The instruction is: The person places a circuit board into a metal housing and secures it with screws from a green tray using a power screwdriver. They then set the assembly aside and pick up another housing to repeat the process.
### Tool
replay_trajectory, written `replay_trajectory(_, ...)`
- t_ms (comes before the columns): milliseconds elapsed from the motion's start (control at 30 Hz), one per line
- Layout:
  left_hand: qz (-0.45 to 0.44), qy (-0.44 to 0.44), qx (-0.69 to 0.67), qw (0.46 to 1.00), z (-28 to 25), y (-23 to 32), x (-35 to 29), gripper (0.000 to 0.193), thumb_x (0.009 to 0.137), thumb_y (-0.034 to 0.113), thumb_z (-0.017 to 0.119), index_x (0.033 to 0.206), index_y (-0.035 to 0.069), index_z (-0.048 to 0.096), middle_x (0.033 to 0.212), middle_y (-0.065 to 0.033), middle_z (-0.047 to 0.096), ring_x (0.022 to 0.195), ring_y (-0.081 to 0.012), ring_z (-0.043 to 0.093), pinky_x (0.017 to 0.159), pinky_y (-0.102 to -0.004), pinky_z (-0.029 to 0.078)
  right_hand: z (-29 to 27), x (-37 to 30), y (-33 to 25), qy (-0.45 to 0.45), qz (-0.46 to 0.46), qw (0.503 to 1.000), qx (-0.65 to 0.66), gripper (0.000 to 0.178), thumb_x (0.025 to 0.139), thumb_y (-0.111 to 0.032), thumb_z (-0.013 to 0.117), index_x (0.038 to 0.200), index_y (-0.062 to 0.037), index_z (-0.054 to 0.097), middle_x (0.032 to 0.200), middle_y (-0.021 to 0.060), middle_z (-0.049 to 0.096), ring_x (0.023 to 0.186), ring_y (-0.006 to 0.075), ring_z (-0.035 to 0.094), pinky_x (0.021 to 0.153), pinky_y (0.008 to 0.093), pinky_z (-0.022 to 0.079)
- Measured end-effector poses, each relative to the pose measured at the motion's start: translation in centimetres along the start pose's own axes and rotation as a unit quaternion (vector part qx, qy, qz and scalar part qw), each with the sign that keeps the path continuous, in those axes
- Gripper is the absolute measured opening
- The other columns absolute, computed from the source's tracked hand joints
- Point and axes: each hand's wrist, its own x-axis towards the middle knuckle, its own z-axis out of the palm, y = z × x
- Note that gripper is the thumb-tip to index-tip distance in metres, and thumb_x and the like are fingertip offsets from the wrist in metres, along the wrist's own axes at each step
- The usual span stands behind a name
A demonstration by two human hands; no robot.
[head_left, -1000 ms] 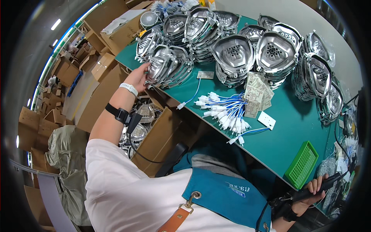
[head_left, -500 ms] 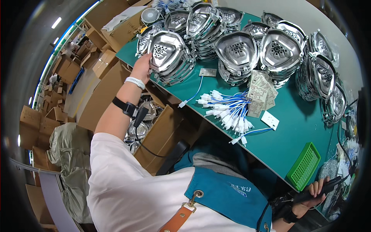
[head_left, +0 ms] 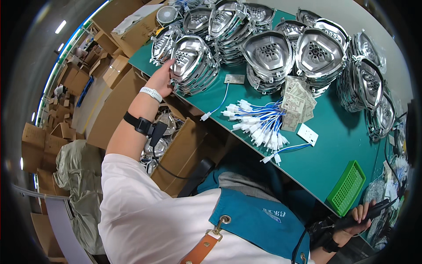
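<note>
My left hand [head_left: 163,80] reaches to the far left of the table. It grips the near-left edge of a shiny, shield-shaped metal lamp housing [head_left: 187,55] at the top of a leaning stack; some of its fingers are hidden. The housing has a cluster of round holes in its dished middle. At the lower right, my right hand [head_left: 359,218] is wrapped around a long black handheld tool [head_left: 376,210]. A cable runs up from the tool's far end. Between the hands lie white connectors with blue-and-white wires [head_left: 257,123] and flat pale circuit boards [head_left: 295,103].
More housing stacks [head_left: 269,55] line the back of the green table [head_left: 334,149]. A green perforated basket [head_left: 347,188] stands near the right front edge. Below my left arm, an open cardboard box [head_left: 180,152] holds more metal parts. A small white fan [head_left: 167,15] stands at the back left.
The top housing at my left hand has tipped slightly, its face turning upward and away. The view has shifted a little. My right hand keeps its hold on the black tool.
</note>
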Motion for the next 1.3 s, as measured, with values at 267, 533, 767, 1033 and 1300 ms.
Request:
replay_trajectory(267,-0.027,0.02,-0.05,0.998,-0.8,0.5,1.1,0.026,0.093,0.026,0.051,0.108,0.006,0.059,0.099,-0.0103,0.068,0.091,-0.0234,0.065,0.087,-0.0413,0.051,0.2,0.1,-0.1,0.0,0.008,1.0,0.004,0.054,0.077,0.0,0.066,0.12,-0.0012,0.033,0.071,0.004,0.038,0.056,0.0107,0.042,0.05,0.0215,0.04)
replay_trajectory(533,-0.055,0.015,-0.109,0.992,1.8,1.0,-1.0,0.026,0.087,0.025,0.062,0.103,0.004,0.062,0.099,-0.0111,0.067,0.09,-0.0263,0.064,0.087,-0.046,0.05,0.3,0.0,0.0,0.006,0.002,1.0,0.006,0.054,0.077,0.001,0.066,0.12,-0.0017,0.032,0.072,0.0038,0.038,0.056,0.0106,0.042,0.051,0.0218,0.04)
replay_trajectory(767,-0.027,0.035,-0.151,0.988,2.5,1.0,-1.5,0.025,0.087,0.026,0.062,0.099,0.004,0.063,0.097,-0.0104,0.067,0.088,-0.0266,0.064,0.084,-0.0447,0.051,0.0,-0.1,0.0,0.003,0.008,1.0,0.014,0.056,0.078,0.0,0.065,0.123,-0.001,0.033,0.073,0.0045,0.038,0.057,0.0111,0.043,0.052,0.0225,0.042)
replay_trajectory(1033,0.08,0.08,-0.152,0.982,4.5,3.2,-7.8,0.024,0.092,0.021,0.052,0.109,0.005,0.058,0.102,-0.0091,0.066,0.088,-0.0231,0.065,0.082,-0.0387,0.053,-0.7,0.2,0.1,-0.009,0.017,0.999,0.028,0.057,0.079,0.0,0.063,0.127,0.0004,0.032,0.074,0.005,0.038,0.059,0.0119,0.043,0.055,0.024,0.042)
replay_trajectory(1300,0.116,-0.321,-0.351,0.872,7.5,-0.5,-15.7,0.049,0.095,0.039,0.038,0.131,0.006,0.047,0.127,-0.0144,0.055,0.116,-0.0319,0.053,0.101,-0.0479,0.039,-0.9,-0.4,-0.4,-0.028,0.004,0.998,0.049,0.055,0.083,-0.006,0.06,0.13,-0.0001,0.033,0.078,0.0059,0.038,0.063,0.0133,0.045,0.059,0.0266,0.042)
